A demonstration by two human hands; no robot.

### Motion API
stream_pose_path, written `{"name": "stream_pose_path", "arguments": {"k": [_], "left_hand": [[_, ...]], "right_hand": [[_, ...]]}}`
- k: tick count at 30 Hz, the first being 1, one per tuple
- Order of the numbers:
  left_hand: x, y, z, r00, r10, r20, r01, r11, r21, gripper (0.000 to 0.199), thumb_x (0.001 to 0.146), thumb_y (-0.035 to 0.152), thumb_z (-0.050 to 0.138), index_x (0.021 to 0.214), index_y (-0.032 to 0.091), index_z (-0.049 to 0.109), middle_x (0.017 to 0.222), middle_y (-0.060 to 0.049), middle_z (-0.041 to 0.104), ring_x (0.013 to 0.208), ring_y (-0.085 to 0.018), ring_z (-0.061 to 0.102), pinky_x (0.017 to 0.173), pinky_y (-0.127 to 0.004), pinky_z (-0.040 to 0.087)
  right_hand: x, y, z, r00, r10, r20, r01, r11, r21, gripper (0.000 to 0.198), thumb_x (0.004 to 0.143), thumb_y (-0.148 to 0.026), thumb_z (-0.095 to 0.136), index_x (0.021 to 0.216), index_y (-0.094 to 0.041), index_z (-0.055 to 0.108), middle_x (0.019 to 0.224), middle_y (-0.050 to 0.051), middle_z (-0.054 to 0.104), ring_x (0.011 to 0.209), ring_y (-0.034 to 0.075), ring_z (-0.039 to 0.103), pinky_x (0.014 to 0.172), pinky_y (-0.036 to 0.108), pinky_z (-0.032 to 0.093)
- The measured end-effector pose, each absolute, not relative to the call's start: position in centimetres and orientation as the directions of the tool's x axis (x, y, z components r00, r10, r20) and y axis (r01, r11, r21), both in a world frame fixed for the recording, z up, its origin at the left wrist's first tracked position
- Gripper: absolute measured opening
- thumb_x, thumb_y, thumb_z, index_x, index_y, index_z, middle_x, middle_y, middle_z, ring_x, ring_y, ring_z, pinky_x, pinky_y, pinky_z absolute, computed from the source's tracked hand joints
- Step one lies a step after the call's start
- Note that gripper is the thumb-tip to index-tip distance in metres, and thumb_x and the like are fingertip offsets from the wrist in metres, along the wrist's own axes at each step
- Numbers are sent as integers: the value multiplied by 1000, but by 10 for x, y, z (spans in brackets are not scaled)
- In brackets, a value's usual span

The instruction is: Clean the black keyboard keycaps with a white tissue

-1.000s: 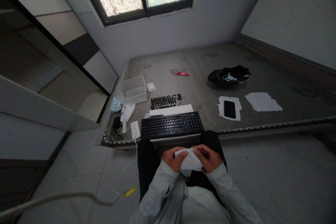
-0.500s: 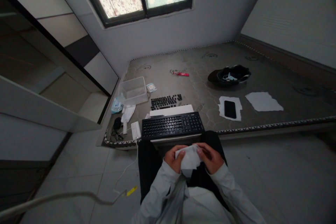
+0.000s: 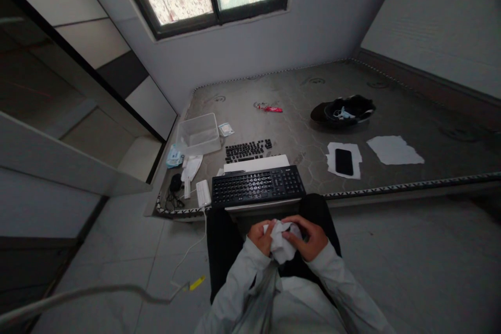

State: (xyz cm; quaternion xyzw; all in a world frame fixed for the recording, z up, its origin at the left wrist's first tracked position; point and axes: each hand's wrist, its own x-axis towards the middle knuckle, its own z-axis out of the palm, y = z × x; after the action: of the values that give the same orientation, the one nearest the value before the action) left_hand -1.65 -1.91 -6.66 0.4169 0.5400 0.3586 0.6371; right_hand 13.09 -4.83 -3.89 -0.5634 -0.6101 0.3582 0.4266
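Above my lap, both hands hold a crumpled white tissue (image 3: 282, 250). My left hand (image 3: 261, 236) pinches its left side between thumb and fingers. My right hand (image 3: 309, 237) is closed on the other side, thumb and forefinger meeting near the tissue's top. A small dark spot shows there between the fingers; I cannot make out what it is. Just beyond my knees lies a black keyboard (image 3: 258, 186), its middle keys looking lighter than the rest. Behind it, rows of loose black keycaps (image 3: 247, 151) are laid out past a white strip (image 3: 256, 164).
On the mattress (image 3: 297, 138), a clear plastic box (image 3: 199, 134), blue packet (image 3: 174, 156), mouse (image 3: 176, 182) and white power strip (image 3: 203, 193) are at left. Rightward lie a phone (image 3: 344, 162) on paper, another paper sheet (image 3: 395, 150) and a cap (image 3: 342, 112). A cable (image 3: 117, 288) crosses the floor.
The tissue has gone from spread out to bunched up between my hands. My right hand has shifted slightly left, its fingers drawn over the tissue's top.
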Motion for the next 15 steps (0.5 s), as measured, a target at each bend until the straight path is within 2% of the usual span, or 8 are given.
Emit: {"name": "stream_pose_path", "arguments": {"k": [4,8,12,15], "left_hand": [[-15,-19,-66,174,886,-429,-44,443,896,56,60,64,58,63,9,66,47,0,54,45,-8,41,46,-22,29],[-16,-21,-57,188,892,-412,-85,432,898,55,62,63,58,65,8,65,47,0,52,44,-7,40,45,-22,29],[-19,-22,-48,148,928,-342,80,333,940,47,55,58,67,60,12,59,47,3,50,43,-6,38,43,-20,29],[-20,-23,-48,100,941,-325,167,306,937,44,55,56,68,57,13,57,46,4,49,42,-6,36,41,-19,29]], "right_hand": [[129,-49,-39,47,993,108,365,84,-927,23,74,-38,55,88,-22,62,80,3,69,72,17,63,65,24,50],[131,-48,-41,36,993,116,366,95,-926,22,73,-34,54,89,-21,62,81,3,68,72,16,63,64,23,50],[128,-48,-47,100,985,143,334,102,-937,27,69,-30,53,94,-21,58,86,4,67,77,17,63,70,24,50],[124,-49,-52,195,973,126,309,61,-949,37,66,-29,56,102,-22,52,85,3,65,75,16,63,67,24,51]]}}
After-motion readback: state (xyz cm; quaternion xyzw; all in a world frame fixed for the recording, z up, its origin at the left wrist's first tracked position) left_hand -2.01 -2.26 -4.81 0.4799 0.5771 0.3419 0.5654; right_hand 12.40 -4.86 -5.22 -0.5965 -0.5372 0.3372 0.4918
